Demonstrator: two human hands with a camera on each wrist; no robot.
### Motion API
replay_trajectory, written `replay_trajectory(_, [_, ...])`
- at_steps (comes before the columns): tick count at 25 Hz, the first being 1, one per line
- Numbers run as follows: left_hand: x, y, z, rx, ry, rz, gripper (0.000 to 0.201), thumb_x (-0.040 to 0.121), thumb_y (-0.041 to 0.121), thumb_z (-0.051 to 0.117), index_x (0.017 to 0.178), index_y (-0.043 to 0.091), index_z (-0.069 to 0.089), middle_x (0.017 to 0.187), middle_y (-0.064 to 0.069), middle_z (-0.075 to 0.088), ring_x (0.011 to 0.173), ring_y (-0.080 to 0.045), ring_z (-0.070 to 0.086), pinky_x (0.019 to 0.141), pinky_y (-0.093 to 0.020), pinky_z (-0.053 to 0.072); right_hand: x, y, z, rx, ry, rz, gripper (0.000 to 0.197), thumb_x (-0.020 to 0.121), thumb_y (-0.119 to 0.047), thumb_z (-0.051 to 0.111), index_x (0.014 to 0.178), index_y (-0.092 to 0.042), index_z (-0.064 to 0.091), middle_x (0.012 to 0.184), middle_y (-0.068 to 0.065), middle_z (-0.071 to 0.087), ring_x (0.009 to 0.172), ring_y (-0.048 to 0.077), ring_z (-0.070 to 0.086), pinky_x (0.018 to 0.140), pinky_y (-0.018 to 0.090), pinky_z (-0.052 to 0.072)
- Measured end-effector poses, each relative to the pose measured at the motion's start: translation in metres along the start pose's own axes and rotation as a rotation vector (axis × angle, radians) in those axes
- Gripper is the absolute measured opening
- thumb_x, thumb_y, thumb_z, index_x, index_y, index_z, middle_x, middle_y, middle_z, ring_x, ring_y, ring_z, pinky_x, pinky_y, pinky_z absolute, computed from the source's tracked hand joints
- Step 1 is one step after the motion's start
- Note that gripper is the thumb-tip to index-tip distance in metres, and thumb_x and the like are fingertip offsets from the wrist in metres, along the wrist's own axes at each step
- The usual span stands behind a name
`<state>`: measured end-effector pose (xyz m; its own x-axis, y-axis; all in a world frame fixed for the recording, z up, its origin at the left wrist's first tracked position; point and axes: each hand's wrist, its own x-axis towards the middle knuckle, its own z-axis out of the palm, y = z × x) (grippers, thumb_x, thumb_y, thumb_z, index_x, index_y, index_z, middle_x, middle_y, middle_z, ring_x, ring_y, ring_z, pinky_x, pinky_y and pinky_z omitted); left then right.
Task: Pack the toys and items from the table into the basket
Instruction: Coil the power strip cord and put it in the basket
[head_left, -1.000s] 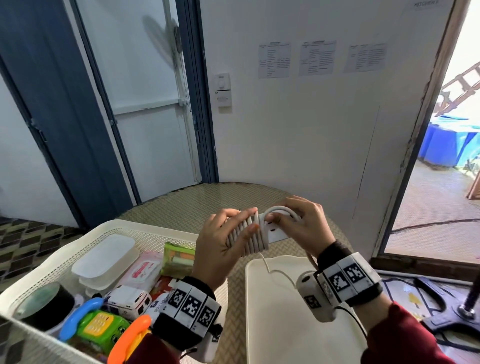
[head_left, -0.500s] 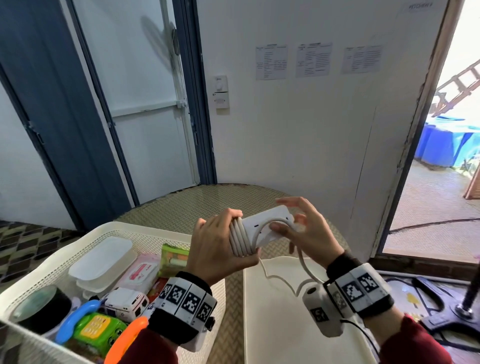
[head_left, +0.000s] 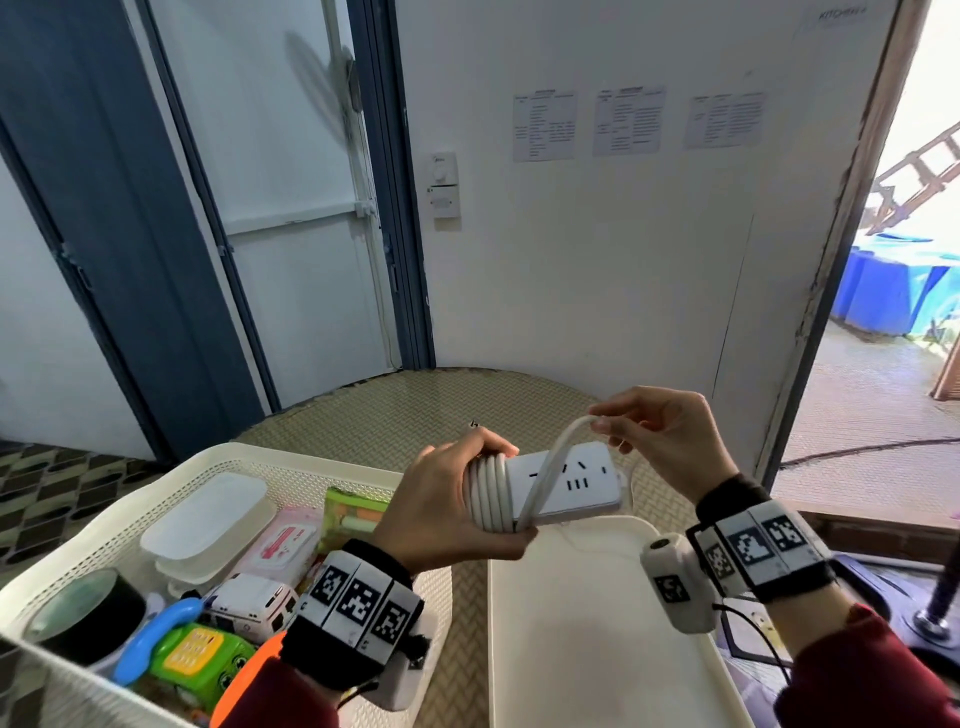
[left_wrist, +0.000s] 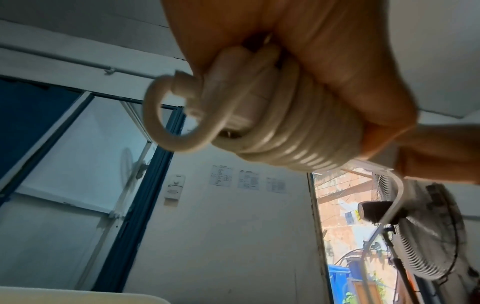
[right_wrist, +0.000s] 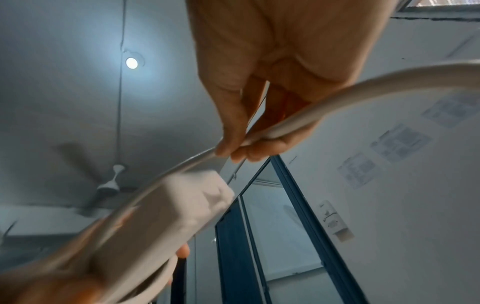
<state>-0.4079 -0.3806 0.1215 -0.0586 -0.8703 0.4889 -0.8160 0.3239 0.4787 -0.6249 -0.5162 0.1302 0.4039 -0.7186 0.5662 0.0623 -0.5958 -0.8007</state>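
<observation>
Left hand: the left hand (head_left: 441, 512) grips one end of a white power strip (head_left: 566, 486), its fingers (head_left: 488, 441) curled over the top and the thumb under it, closed round the strip and the turns of cable there.
Right hand: the right hand (head_left: 662, 447) pinches the free run of the white cable (head_left: 550, 467) between thumb and fingers (head_left: 605, 425), above and just beyond the strip's far end; the other fingers are loosely bent.
Power strip: held in the air over the gap between the basket (head_left: 72, 545) and the tray (head_left: 597, 623), socket face up, roughly level.
Cable: several tight turns sit round the strip's left end inside the left hand's grip; from there 1 strand rises slantwise across the socket face to the right hand's pinch. In the left wrist view the coils (left_wrist: 285, 144) show below the hand (left_wrist: 311, 61), with a small loop at the strip's end.
Basket: white, perforated, on the woven worktop (head_left: 395, 415) to the left; it holds a clear lidded box (head_left: 208, 514), a pink-and-white packet (head_left: 280, 540), a green packet (head_left: 353, 514), a white toy vehicle (head_left: 249, 605), a green toy phone (head_left: 200, 657) with a blue handset and a black round thing (head_left: 85, 613).
Tray: white, on the worktop to the right of the basket, below the right wrist.
Room: a white wall with 3 sheets of paper (head_left: 631, 122) stands behind the worktop, a blue-framed door at its left.
</observation>
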Motion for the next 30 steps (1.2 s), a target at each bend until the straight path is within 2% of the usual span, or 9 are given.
replay_trajectory(5, [0.009, 0.01, 0.004, -0.259, 0.055, 0.031, 0.081, 0.062, 0.047, 0.082, 0.134, 0.046, 0.045, 0.109, 0.011, 0.059, 0.093, -0.014, 0.063, 0.074, -0.037, 0.058, -0.013, 0.029, 0.038, 0.089, -0.042, 0.005, 0.022, 0.073, 0.004, 0.059, 0.071, -0.019, 0.06, 0.064, -0.02, 0.065, 0.058, -0.007, 0.054, 0.057, 0.012, 0.045])
replay_trajectory(8, [0.01, 0.008, 0.004, -0.202, 0.147, 0.019, 0.068, 0.063, 0.054, 0.076, 0.125, 0.04, 0.051, 0.108, 0.015, 0.058, 0.093, -0.009, 0.059, 0.072, -0.034, 0.057, -0.032, 0.046, 0.055, 0.093, -0.116, 0.079, 0.032, 0.084, -0.004, 0.065, 0.078, -0.035, 0.072, 0.063, -0.008, 0.066, 0.056, 0.003, 0.055, 0.057, 0.019, 0.047])
replay_trajectory(10, [0.009, 0.004, 0.001, -0.167, 0.204, -0.024, 0.065, 0.062, 0.059, 0.073, 0.118, 0.037, 0.05, 0.107, 0.018, 0.058, 0.092, -0.004, 0.059, 0.069, -0.028, 0.057, -0.041, 0.049, 0.054, 0.136, -0.123, 0.128, 0.012, 0.083, -0.023, 0.063, 0.08, -0.027, 0.074, 0.061, -0.003, 0.061, 0.057, 0.007, 0.053, 0.06, 0.019, 0.046])
replay_trajectory(12, [0.008, -0.002, -0.003, -0.172, 0.266, -0.055, 0.065, 0.061, 0.061, 0.071, 0.117, 0.034, 0.049, 0.112, 0.018, 0.058, 0.094, -0.003, 0.06, 0.07, -0.028, 0.058, -0.047, 0.055, 0.048, 0.178, -0.124, 0.169, 0.023, 0.083, -0.038, 0.066, 0.084, -0.017, 0.075, 0.07, 0.002, 0.066, 0.067, 0.011, 0.057, 0.069, 0.019, 0.048])
replay_trajectory(14, [0.006, -0.006, -0.007, -0.202, 0.312, -0.086, 0.068, 0.061, 0.062, 0.071, 0.119, 0.033, 0.049, 0.119, 0.017, 0.056, 0.097, -0.002, 0.06, 0.071, -0.028, 0.059, -0.05, 0.06, 0.043, 0.227, -0.099, 0.203, 0.037, 0.074, -0.048, 0.072, 0.084, -0.012, 0.074, 0.074, 0.003, 0.067, 0.072, 0.014, 0.06, 0.071, 0.021, 0.049])
replay_trajectory(19, [0.008, -0.016, -0.01, -0.179, 0.397, -0.164, 0.076, 0.057, 0.069, 0.073, 0.117, 0.033, 0.046, 0.105, 0.023, 0.055, 0.09, -0.001, 0.061, 0.065, -0.028, 0.06, -0.057, 0.051, 0.043, 0.468, -0.117, 0.32, 0.044, 0.051, -0.045, 0.088, 0.078, -0.013, 0.076, 0.063, -0.005, 0.061, 0.059, 0.006, 0.055, 0.057, 0.014, 0.045])
replay_trajectory(22, [0.011, -0.025, -0.011, -0.132, 0.356, -0.204, 0.085, 0.049, 0.072, 0.073, 0.118, 0.031, 0.045, 0.104, 0.023, 0.053, 0.092, -0.001, 0.058, 0.07, -0.033, 0.06, -0.05, 0.026, 0.041, 0.446, -0.222, 0.193, 0.012, 0.069, -0.011, 0.075, 0.081, -0.011, 0.075, 0.072, -0.007, 0.065, 0.071, 0.005, 0.06, 0.064, 0.014, 0.046])
replay_trajectory(26, [0.012, -0.032, -0.006, 0.105, 0.249, -0.146, 0.096, 0.043, 0.088, 0.06, 0.12, 0.034, 0.045, 0.104, 0.024, 0.05, 0.094, -0.006, 0.054, 0.087, -0.042, 0.047, -0.023, 0.002, 0.038, 0.033, -0.244, -0.115, 0.011, 0.078, -0.015, 0.068, 0.086, -0.021, 0.074, 0.078, -0.014, 0.055, 0.075, 0.006, 0.05, 0.071, 0.015, 0.04])
replay_trajectory(30, [0.015, -0.018, 0.014, 0.219, 0.23, -0.124, 0.089, 0.049, 0.086, 0.058, 0.117, 0.029, 0.05, 0.105, 0.021, 0.055, 0.091, -0.004, 0.051, 0.082, -0.032, 0.032, -0.002, -0.016, 0.057, -0.2, -0.179, -0.278, 0.013, 0.083, -0.01, 0.065, 0.087, -0.018, 0.073, 0.081, -0.004, 0.053, 0.078, 0.009, 0.053, 0.075, 0.018, 0.043])
